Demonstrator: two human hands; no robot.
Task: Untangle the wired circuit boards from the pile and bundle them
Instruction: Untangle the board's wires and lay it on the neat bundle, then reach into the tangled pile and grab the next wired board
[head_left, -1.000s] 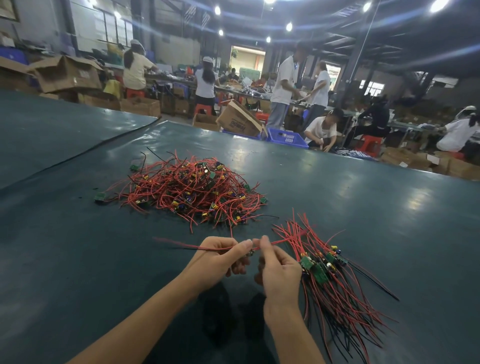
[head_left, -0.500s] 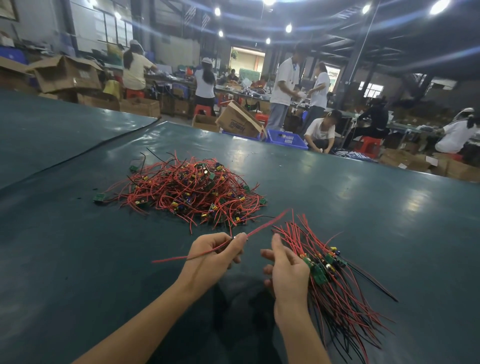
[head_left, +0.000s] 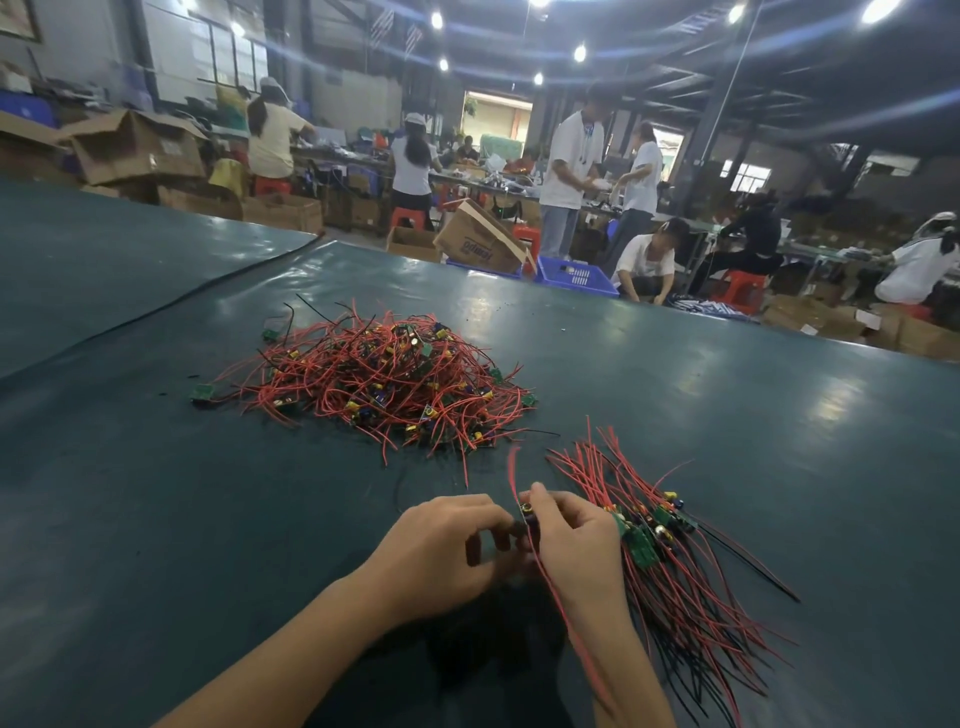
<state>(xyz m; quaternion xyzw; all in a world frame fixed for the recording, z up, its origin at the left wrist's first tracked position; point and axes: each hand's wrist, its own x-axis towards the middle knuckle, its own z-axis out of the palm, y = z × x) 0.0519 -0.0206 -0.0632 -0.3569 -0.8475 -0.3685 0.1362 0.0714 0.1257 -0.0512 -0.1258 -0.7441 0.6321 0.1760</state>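
Note:
A tangled pile (head_left: 384, 384) of small green circuit boards with red and black wires lies on the dark green table (head_left: 130, 519), ahead and to the left. To my right lies a sorted bundle (head_left: 670, 561) of boards with their wires laid roughly parallel. My right hand (head_left: 569, 540) pinches one wired circuit board (head_left: 529, 512); its red wire runs up past my fingertips and down along my wrist. Close beside it, my left hand (head_left: 441, 551) has curled fingers that touch the same board.
A single green board (head_left: 203, 392) lies apart at the pile's left edge. Beyond the table's far edge stand cardboard boxes (head_left: 480, 241), a blue crate (head_left: 574, 273) and several people at workbenches.
The red wire held slanting by my left hand has swung upright. My hands have come together, and my right hand now pinches the board next to the bundle.

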